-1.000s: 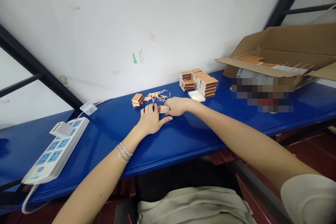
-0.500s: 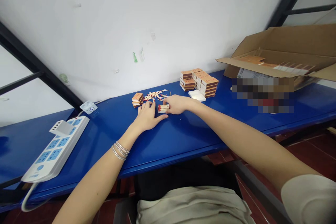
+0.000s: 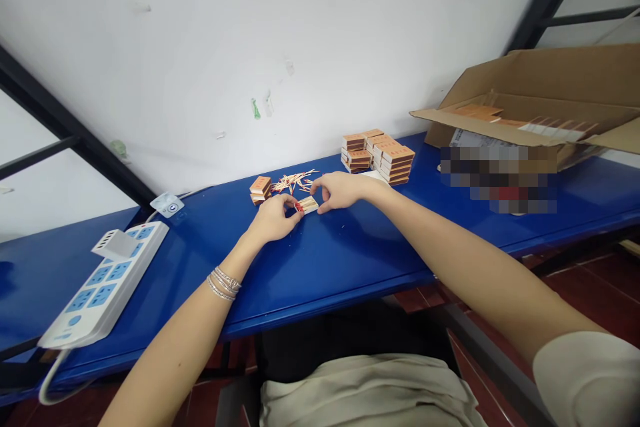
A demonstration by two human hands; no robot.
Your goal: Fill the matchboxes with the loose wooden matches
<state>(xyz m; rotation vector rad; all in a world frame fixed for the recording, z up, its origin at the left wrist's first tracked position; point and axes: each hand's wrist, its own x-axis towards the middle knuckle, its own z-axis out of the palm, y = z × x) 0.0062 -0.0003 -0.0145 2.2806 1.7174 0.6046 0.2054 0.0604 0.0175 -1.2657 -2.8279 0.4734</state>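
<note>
Our left hand [image 3: 271, 219] and right hand [image 3: 341, 191] come together, pinching a red-tipped matchbox [image 3: 308, 205] between them on the blue table [image 3: 325, 260], just below loose matches [image 3: 293, 181] and near stacked matchboxes [image 3: 379, 157].

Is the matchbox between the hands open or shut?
Open: the matchbox tray lies uncovered, with red-tipped matches showing inside.

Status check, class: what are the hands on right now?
Left hand, right hand: both on open matchbox, red-tipped matches inside. Loose matches just behind.
</note>
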